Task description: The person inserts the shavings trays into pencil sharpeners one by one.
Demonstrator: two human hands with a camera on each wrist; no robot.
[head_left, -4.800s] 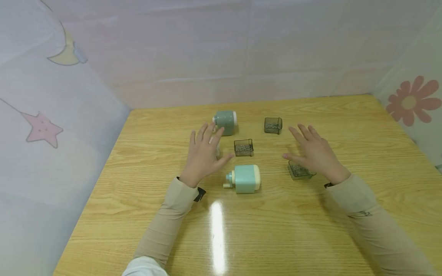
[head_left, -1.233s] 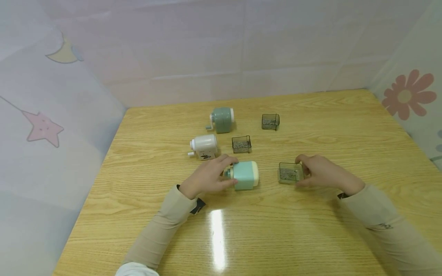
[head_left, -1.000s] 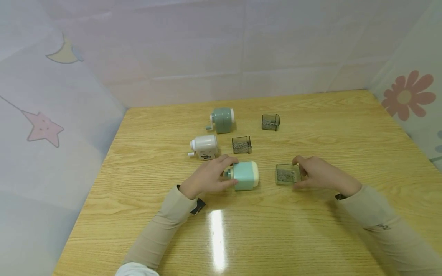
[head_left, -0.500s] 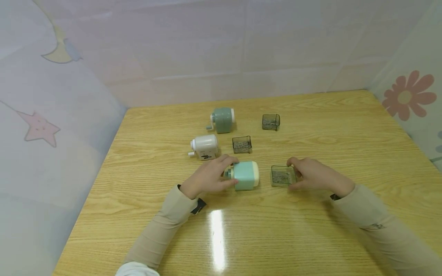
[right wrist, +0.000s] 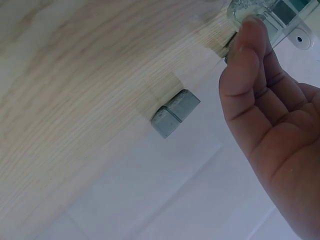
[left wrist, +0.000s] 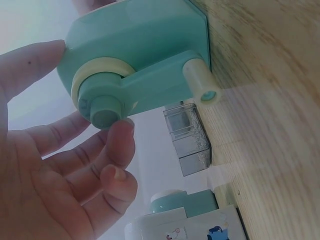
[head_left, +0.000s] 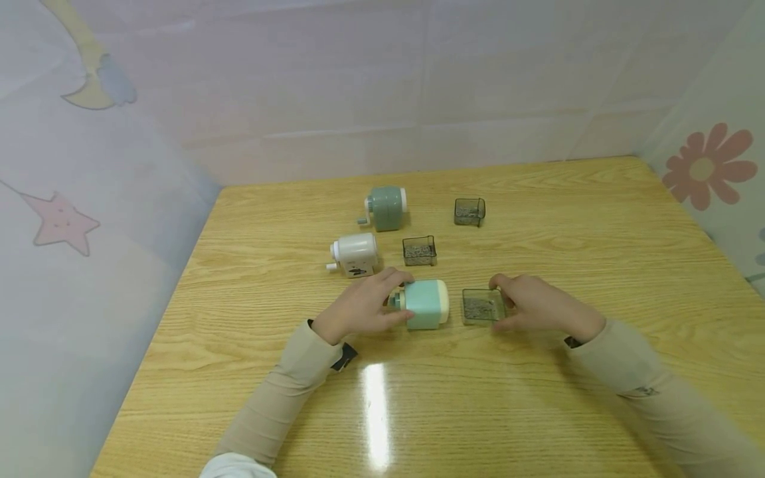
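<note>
My left hand grips a teal pencil sharpener with a cream end, thumb and fingers on either side of its crank end. In the left wrist view its crank handle points toward the camera. Just right of the sharpener, my right hand pinches a see-through shavings drawer by its right end. Grey shavings lie in the drawer, and a small gap separates it from the sharpener's cream end. The right wrist view shows only part of this drawer, at the top right corner.
Behind the left hand stand a white crank sharpener and a dark green one. Two more see-through drawers with shavings, a nearer one and a farther one, lie to their right on the wooden table.
Both hands were spread above the table at first. The left has since taken hold of the teal sharpener; the right has taken the drawer and slid it left toward the sharpener.
</note>
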